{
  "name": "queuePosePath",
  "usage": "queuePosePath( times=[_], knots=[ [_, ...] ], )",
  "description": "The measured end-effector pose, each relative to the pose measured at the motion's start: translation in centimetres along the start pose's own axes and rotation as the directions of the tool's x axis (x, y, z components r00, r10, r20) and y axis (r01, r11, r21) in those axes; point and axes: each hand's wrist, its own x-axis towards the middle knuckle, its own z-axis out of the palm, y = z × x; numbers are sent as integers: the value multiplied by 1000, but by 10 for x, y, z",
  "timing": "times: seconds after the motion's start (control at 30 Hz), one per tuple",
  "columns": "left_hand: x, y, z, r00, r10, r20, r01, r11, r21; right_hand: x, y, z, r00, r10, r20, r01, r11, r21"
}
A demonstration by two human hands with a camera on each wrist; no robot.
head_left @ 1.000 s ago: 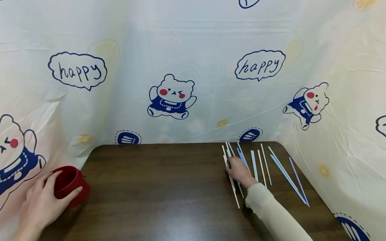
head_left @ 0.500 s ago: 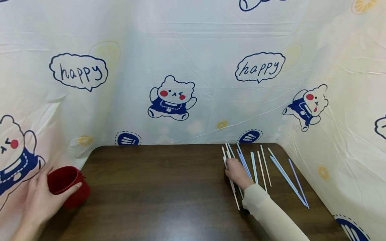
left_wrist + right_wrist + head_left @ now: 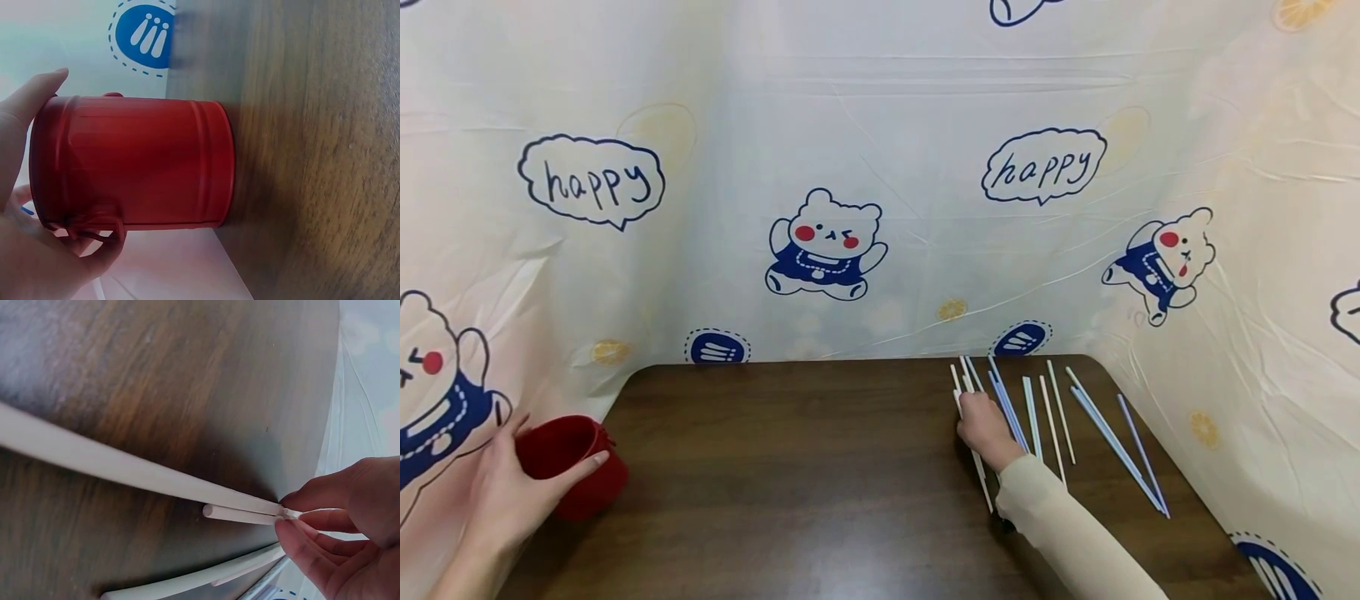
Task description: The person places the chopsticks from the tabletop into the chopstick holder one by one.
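Observation:
At the table's left edge is a red bucket [image 3: 593, 492] with a ribbed wall and a small side handle [image 3: 97, 225]. My left hand [image 3: 505, 492] grips it near the rim, thumb across the near side and fingers round the far left side. On the right, my right hand [image 3: 987, 425] pinches white sticks between thumb and fingers. In the right wrist view a long white stick [image 3: 125, 465] and a shorter white stick [image 3: 240, 515] meet at the fingertips. The hand hides part of the sticks in the head view.
Several more sticks lie to the right on the brown table [image 3: 775, 475]: blue sticks [image 3: 1006, 404], pale sticks [image 3: 1051, 425], light-blue sticks [image 3: 1112, 442] and a violet stick [image 3: 1142, 454]. A printed curtain [image 3: 850, 125] surrounds the back and sides.
My left fingers have slid from the bucket's rim back round its outer left side. The right hand has drawn its fingers together on the white sticks, whose near ends have shifted slightly.

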Motion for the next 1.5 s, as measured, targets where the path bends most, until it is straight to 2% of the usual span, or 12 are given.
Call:
queuePosePath(
  times=[0.13,0.27,0.53,0.67,0.83,0.93,1.17,1.5],
  knots=[
    [2,3,0,998,-57,30,57,998,6,-1,-2,2,1000,3,-6,-3,1000,-6],
    [3,4,0,997,-68,34,69,998,-14,0,-3,4,1000,17,10,-17,1000,3],
    [5,0,2,987,-146,62,151,984,-89,8,-1,-4,994,57,92,-62,997,50],
    [7,-4,2,988,-135,68,139,988,-67,13,2,-7,985,100,139,-111,991,75],
    [11,-10,5,990,-104,100,108,994,-35,17,7,-9,968,146,204,-179,971,155],
    [13,-12,6,987,-105,120,110,993,-36,18,9,-11,954,169,246,-225,948,223],
    [16,-8,11,984,-92,155,98,995,-35,15,13,-14,940,175,293,-280,886,368],
    [8,6,33,987,-9,163,20,998,-67,9,11,-13,921,192,340,-358,763,538]
  ],
)
